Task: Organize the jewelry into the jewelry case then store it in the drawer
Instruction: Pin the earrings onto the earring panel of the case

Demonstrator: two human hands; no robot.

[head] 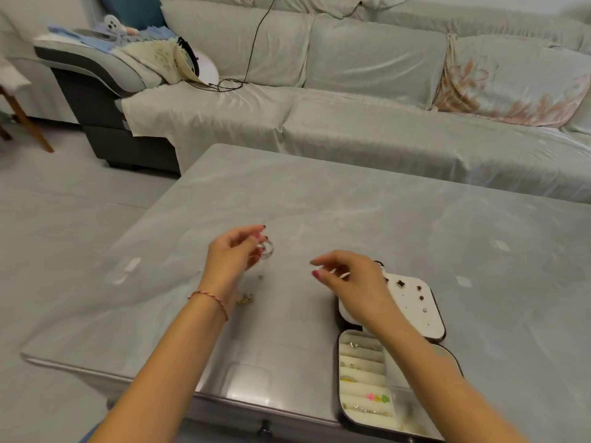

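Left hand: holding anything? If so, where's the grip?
The left hand pinches a clear bangle at its near rim between thumb and fingertips, above the table. The right hand seems empty.

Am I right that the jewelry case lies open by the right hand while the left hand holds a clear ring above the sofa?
Not quite: the head view shows the left hand holding the clear ring above the table, not the sofa. The jewelry case does lie open by the right hand.

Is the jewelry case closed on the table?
No, the jewelry case lies open, showing its ring rolls and white earring panel.
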